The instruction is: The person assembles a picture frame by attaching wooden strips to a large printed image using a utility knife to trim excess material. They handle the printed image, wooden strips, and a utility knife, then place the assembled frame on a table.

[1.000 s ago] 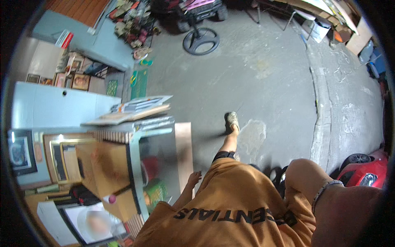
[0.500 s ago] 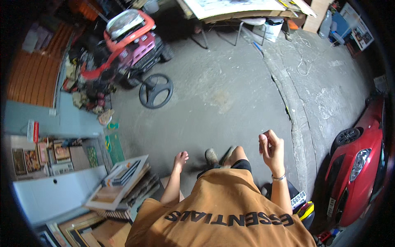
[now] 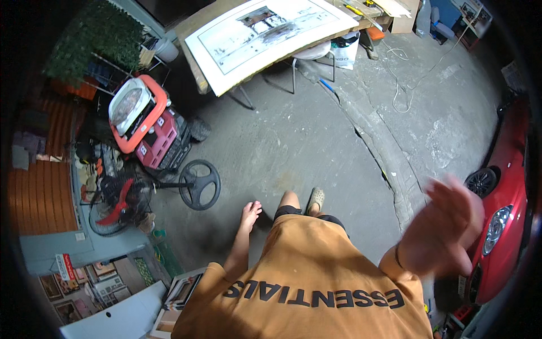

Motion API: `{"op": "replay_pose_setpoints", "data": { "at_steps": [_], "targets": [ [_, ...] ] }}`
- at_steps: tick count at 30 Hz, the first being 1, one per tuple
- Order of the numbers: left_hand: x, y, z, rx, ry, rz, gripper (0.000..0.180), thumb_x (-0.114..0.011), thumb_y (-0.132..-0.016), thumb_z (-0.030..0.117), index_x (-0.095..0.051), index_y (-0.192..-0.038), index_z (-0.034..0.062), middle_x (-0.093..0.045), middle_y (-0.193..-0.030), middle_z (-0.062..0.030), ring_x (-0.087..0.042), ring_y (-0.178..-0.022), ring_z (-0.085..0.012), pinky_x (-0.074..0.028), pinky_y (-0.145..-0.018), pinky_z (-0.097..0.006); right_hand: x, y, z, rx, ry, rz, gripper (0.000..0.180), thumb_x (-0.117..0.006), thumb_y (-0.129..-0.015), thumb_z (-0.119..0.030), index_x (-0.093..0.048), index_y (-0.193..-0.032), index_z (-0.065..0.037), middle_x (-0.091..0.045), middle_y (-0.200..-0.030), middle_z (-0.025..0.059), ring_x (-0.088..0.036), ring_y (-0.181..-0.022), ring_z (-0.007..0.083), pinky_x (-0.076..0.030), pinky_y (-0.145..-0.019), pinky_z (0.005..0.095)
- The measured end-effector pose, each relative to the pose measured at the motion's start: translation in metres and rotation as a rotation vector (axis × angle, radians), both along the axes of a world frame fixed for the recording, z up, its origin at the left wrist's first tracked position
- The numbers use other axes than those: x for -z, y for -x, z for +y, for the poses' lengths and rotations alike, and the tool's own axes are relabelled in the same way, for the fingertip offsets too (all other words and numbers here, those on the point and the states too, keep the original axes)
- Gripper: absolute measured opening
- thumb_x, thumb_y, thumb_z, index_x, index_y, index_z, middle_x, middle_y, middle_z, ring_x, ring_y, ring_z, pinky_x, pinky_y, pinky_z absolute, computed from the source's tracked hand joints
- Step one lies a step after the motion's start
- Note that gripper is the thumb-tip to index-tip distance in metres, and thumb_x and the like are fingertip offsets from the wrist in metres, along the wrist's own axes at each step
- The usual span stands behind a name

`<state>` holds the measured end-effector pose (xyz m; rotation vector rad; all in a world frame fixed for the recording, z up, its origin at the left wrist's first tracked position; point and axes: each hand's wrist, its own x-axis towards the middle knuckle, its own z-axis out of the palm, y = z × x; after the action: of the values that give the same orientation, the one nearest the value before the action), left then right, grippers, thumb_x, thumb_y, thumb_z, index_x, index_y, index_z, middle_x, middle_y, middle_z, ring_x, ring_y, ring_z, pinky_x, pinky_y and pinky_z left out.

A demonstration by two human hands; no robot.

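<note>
My left hand hangs low at my left side, fingers apart and loosely bent, with nothing in it. It is over the concrete floor, and the floor fan is the nearest large thing. My right hand is raised on the right, large and smeared by motion, so its fingers cannot be told apart. I see nothing held in it. Behind it in the picture is a red car.
A floor fan with a round base stands left, before a red ride-on toy car. Ahead is a table bearing a large framed picture. A white cable lies on the floor. Picture frames lean at lower left.
My right hand has risen and swung outward to the right. My view has turned, so the table's picture and the floor fan show more fully. My feet have stepped; the left hand stays low.
</note>
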<state>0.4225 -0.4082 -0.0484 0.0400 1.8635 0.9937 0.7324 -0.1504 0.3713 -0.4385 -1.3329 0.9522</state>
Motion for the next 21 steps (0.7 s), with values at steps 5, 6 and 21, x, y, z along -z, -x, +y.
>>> {"op": "replay_pose_setpoints", "data": {
  "at_steps": [5,6,21],
  "targets": [
    [0.003,0.046,0.112,0.066,-0.021,-0.023,0.049,-0.055,-0.100,0.049,-0.059,-0.126,0.0074,-0.066,-0.128,-0.0103,-0.065,-0.112,-0.0217,-0.048,-0.092,-0.039,-0.090,0.042,0.056,-0.624,-0.209,0.258,0.048,-0.054,-0.099,-0.036,-0.041,-0.137,-0.011,-0.051,-0.131,0.0063,-0.051,-0.116,0.0171,-0.043,-0.098,0.0398],
    [0.009,0.055,0.129,0.059,-0.022,-0.032,0.048,-0.055,-0.100,0.049,-0.059,-0.124,0.0075,-0.067,-0.126,-0.0094,-0.065,-0.111,-0.0209,-0.048,-0.092,-0.037,-0.082,0.065,0.078,-0.633,-0.247,0.275,0.045,-0.053,-0.099,-0.036,-0.041,-0.135,-0.011,-0.051,-0.127,0.0058,-0.050,-0.112,0.0168,-0.042,-0.095,0.0392],
    [0.063,0.255,0.313,0.124,-0.012,-0.106,0.046,-0.059,-0.099,0.046,-0.063,-0.114,0.0031,-0.070,-0.109,-0.0094,-0.068,-0.093,-0.0186,-0.049,-0.075,-0.031,-0.067,0.267,0.337,-0.428,0.020,0.532,0.029,-0.040,-0.106,-0.035,-0.050,-0.096,-0.010,-0.049,-0.067,-0.0007,-0.043,-0.053,0.0132,-0.039,-0.056,0.0299]
  ]
}}
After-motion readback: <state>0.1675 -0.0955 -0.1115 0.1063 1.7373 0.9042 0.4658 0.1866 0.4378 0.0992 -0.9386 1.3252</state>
